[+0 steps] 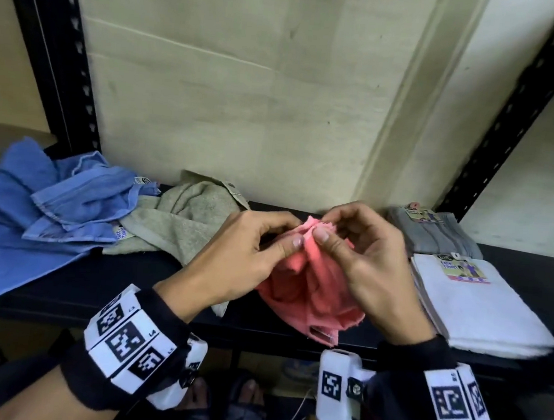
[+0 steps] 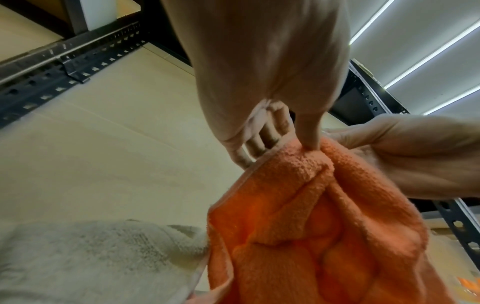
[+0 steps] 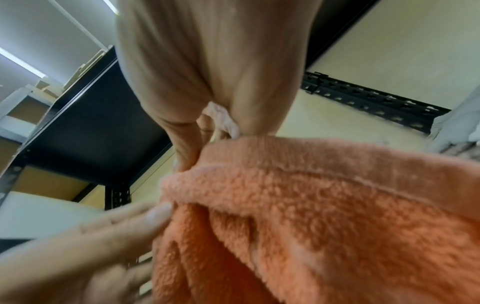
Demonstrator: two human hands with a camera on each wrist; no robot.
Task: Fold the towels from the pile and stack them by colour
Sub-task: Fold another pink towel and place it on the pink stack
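Observation:
A pink-orange towel (image 1: 309,289) hangs bunched above the black shelf (image 1: 128,284), held up by both hands. My left hand (image 1: 248,251) pinches its top edge between thumb and fingers, and my right hand (image 1: 359,250) pinches the same edge right beside it. In the left wrist view the towel (image 2: 311,226) droops below the left fingers (image 2: 259,142). The right wrist view shows the towel (image 3: 311,205) under the right thumb (image 3: 259,102). A loose pile lies at the left: blue towels (image 1: 51,203) and a beige towel (image 1: 188,215).
At the right of the shelf lie a folded white towel (image 1: 481,304) and, behind it, a folded grey towel (image 1: 434,233), both with paper labels. Black slotted rack posts (image 1: 58,56) rise at both sides. A pale wall (image 1: 246,90) backs the shelf.

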